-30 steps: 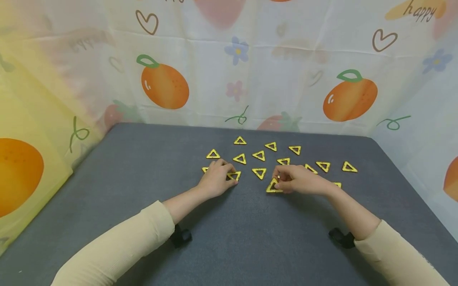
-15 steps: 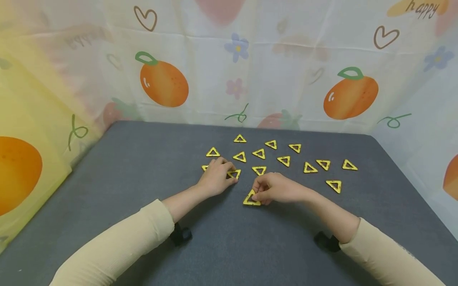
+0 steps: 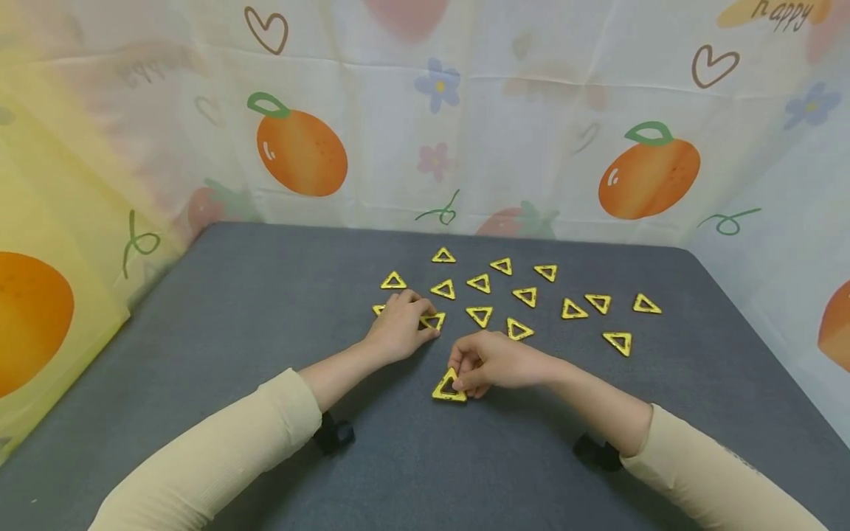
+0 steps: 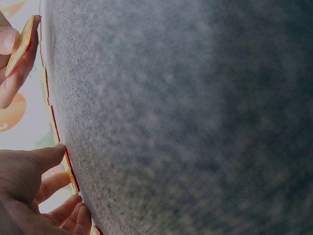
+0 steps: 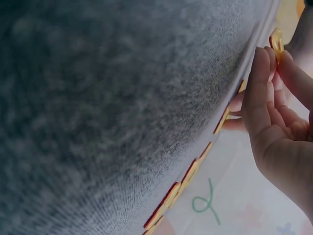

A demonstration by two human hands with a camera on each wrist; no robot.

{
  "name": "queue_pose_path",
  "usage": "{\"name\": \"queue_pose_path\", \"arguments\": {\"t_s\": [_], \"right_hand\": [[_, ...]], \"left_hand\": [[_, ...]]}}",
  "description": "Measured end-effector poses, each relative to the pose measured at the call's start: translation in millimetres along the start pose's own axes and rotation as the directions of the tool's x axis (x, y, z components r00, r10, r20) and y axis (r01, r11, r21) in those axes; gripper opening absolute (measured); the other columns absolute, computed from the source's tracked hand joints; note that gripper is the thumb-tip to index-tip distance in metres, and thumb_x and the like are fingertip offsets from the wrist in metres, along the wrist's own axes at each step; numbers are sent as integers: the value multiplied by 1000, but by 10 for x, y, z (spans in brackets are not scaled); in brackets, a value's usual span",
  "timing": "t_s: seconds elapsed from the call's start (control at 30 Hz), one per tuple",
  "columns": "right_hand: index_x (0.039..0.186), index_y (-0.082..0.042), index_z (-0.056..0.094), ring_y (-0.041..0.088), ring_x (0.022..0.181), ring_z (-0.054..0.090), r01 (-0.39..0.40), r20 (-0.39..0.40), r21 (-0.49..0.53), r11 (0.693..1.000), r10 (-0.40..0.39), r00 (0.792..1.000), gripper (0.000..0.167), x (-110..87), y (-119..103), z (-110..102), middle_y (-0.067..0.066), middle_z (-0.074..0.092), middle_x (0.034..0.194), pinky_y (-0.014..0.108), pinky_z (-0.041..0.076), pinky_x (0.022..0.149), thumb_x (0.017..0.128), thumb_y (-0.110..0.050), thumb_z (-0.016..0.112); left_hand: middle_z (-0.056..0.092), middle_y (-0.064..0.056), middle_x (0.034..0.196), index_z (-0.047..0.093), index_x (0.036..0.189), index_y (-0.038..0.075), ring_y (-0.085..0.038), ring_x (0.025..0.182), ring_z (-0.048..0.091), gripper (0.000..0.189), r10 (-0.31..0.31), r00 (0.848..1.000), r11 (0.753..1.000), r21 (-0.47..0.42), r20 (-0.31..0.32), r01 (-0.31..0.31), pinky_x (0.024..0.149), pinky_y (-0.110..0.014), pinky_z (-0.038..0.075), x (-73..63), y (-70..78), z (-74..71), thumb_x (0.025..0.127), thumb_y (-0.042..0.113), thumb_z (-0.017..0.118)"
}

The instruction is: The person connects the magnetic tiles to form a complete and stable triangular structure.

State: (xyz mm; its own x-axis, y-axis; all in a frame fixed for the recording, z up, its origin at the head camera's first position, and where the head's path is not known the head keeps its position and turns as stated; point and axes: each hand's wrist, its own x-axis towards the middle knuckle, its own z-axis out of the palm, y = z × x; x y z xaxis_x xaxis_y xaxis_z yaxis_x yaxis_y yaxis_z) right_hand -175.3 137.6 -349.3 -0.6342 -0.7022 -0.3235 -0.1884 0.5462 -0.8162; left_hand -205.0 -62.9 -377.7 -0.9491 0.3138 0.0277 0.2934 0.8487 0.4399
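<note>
Your left hand (image 3: 401,326) pinches a yellow triangle frame (image 3: 440,321) on the table (image 3: 199,317), thumb and fingers closed on its edges, its left part covered. Nearer you than that frame and slightly right, your right hand (image 3: 488,360) tightly pinches a raised triangle (image 3: 448,397), fingertips hiding its right side. Left of that frame, a half-hidden triangle (image 3: 378,310) peeks past your knuckles. Loose triangles (image 3: 479,310) lie beyond it and rightward; both wrist views show pieces nearly edge-on.
</note>
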Motion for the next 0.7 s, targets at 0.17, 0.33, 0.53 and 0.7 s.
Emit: {"name": "queue_pose_path", "arguments": {"t_s": [0.17, 0.33, 0.53, 0.7], "right_hand": [[96, -6, 64, 12, 68, 67, 9, 3, -31, 999, -9, 1000, 10, 22, -12, 46, 6, 70, 75, 28, 59, 67, 91, -11, 70], [96, -8, 65, 11, 67, 65, 9, 1, -64, 998, -9, 1000, 8, 48, -8, 59, 4, 69, 75, 26, 56, 66, 91, -13, 70], [93, -11, 67, 9, 65, 61, 7, 17, -101, 995, -6, 1000, 5, 74, 13, 87, 0, 67, 74, 25, 54, 64, 92, -15, 70], [93, -12, 68, 8, 63, 60, 11, 7, -120, 993, -10, 1000, 7, 93, 35, 106, -2, 67, 73, 25, 54, 63, 91, -17, 71]], "left_hand": [[58, -14, 128, 68, 120, 10, -31, 118, 52, 34, 6, 1000, 1000, -2, -3, -6, 96, -43, 49, -7, 8, -9, 92, 28, 71], [58, -14, 128, 68, 121, 10, -31, 116, 52, 34, 5, 1000, 1000, 1, -5, -5, 95, -43, 49, -4, 9, -14, 92, 28, 71], [58, -14, 128, 68, 120, 10, -32, 116, 53, 34, 14, 1000, 1000, 0, -3, -14, 95, -43, 49, 0, 10, -20, 92, 28, 71], [57, -15, 130, 67, 121, 10, -32, 118, 52, 34, 4, 1000, 1000, -3, 10, -4, 97, -44, 49, -7, 24, -29, 92, 28, 71]]}}
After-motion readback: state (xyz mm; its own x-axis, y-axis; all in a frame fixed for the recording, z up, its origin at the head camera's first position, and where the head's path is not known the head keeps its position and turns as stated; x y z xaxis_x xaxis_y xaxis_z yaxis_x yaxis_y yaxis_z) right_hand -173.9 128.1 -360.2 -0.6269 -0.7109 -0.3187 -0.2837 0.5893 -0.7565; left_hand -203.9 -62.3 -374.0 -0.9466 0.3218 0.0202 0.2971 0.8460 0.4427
